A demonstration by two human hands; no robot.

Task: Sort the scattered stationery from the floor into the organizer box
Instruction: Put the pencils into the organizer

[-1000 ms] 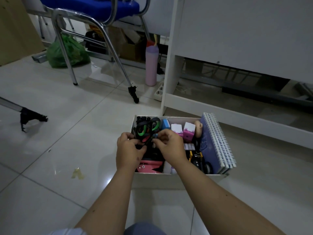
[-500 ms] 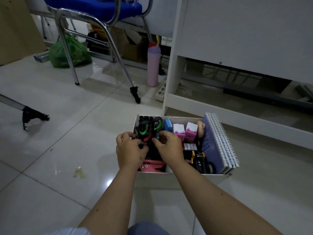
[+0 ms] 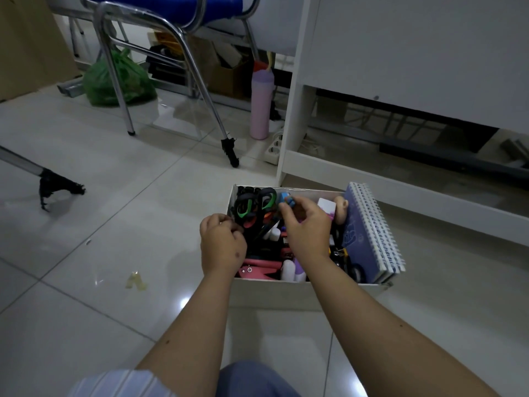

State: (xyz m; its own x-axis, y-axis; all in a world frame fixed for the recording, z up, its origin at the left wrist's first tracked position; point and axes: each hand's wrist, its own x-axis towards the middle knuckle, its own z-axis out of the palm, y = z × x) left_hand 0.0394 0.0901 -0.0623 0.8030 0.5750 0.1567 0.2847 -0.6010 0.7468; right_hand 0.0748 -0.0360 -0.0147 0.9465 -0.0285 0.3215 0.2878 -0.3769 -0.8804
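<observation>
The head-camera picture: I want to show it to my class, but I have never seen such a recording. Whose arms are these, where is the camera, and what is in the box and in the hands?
No machine here: a person wears a camera on the head, looking down at their own arms. On the tiled floor stands a white organizer box holding scissors, spiral notebooks and other small stationery. The right hand pinches a small blue item above the box. The left hand is curled at the box's left edge; whether it holds anything is hidden.

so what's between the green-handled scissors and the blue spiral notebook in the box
Head view: the right hand pinching a small blue item, then a white-and-pink block.
</observation>
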